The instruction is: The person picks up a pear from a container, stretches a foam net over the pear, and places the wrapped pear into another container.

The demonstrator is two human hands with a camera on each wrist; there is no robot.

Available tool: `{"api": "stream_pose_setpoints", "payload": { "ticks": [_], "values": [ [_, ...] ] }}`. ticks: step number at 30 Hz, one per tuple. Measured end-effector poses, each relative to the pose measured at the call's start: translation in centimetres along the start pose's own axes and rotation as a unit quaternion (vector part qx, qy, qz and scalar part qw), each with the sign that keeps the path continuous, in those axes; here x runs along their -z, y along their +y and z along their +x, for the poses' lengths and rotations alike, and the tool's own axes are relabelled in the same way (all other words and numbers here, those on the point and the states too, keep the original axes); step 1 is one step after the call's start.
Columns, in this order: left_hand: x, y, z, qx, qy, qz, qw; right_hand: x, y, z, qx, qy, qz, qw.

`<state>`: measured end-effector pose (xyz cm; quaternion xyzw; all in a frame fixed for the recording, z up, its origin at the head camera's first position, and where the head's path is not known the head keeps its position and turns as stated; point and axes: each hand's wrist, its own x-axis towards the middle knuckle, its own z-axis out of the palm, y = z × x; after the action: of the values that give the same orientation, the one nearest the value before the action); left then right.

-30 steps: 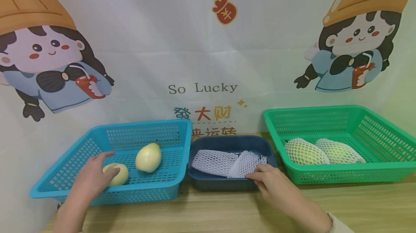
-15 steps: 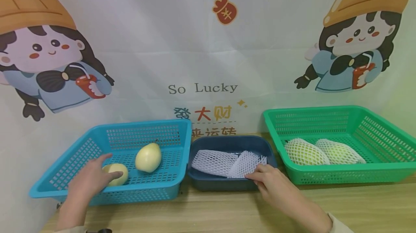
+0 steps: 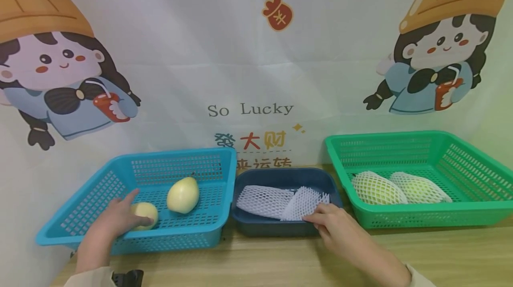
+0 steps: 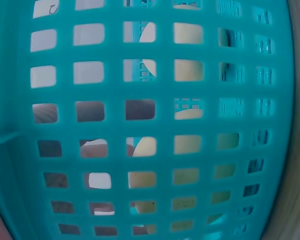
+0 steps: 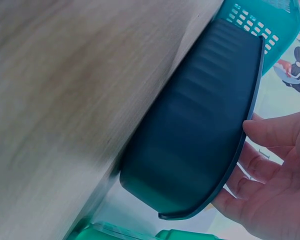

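My left hand (image 3: 118, 218) is over a pale yellow pear (image 3: 149, 210) in the blue basket (image 3: 208, 227). Its thumb lies across the pear's near side and the index finger stretches past it, spread. A second pear (image 3: 183, 195) sits just right of it. In the left wrist view the basket's perforated wall (image 4: 162, 127) screens most of the hand. My right hand (image 3: 334, 224) holds the front rim of a dark blue bin (image 3: 276, 229), thumb outside and fingers reaching over the rim; the right wrist view shows this hand (image 5: 277, 170) from below. White foam nets (image 3: 264, 200) lie inside.
To the right stands a green basket (image 3: 417, 216) holding two fruits in foam nets (image 3: 378, 187). All three containers stand in a row on the wooden table (image 3: 248, 264), against a printed cloth (image 3: 192, 64).
My left hand has shifted slightly left and lower against the pear, its thumb now lower on the fruit, and the sleeve and black wristband have come into view. The right hand keeps its place.
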<state>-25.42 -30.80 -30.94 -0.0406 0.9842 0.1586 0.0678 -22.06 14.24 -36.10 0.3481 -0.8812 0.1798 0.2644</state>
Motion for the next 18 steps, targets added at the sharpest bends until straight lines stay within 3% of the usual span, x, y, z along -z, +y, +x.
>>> {"api": "stream_pose_setpoints", "payload": {
  "ticks": [5,11,18],
  "values": [
    [-0.10,-0.01,0.18,-0.017,-0.022,-0.016,0.9995,0.07,-0.04,-0.05,-0.003,0.001,-0.004,1.000],
    [-0.27,-0.14,0.50,-0.035,-0.035,0.003,0.9987,-0.03,0.01,-0.10,-0.004,0.000,0.002,1.000],
    [-0.43,-0.02,0.44,-0.021,-0.037,-0.015,0.9990,-0.05,0.05,-0.14,-0.004,-0.001,0.001,1.000]
  ]
}}
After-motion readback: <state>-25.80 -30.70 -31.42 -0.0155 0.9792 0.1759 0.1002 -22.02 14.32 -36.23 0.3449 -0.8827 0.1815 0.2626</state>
